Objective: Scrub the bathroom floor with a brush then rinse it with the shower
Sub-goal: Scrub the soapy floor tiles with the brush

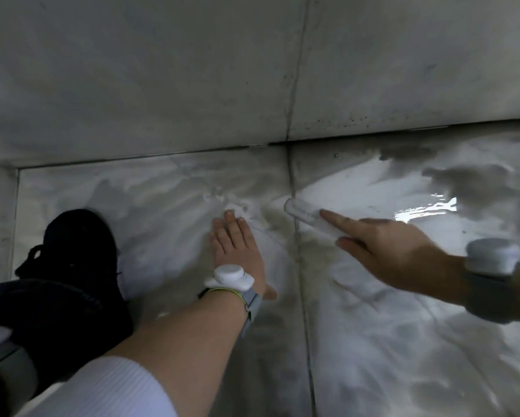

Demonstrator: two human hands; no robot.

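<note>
Two hands: left (237,251) flat on floor (388,341), right (385,251) gripping one brush (306,216).

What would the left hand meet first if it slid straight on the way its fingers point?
The left hand lies flat on the wet floor, fingers toward the wall. Only bare floor lies ahead, so probably the wall's base, though depth is unclear.

The floor (373,341) is pale grey-white marble with soft cloudy veining, dark grout lines and a yellowish-brown stain at the joint. The wall (132,70) is grey with dark specks. The shoe (72,251) is black, the sleeve (108,386) white and ribbed, the brush (306,216) translucent white.
</note>
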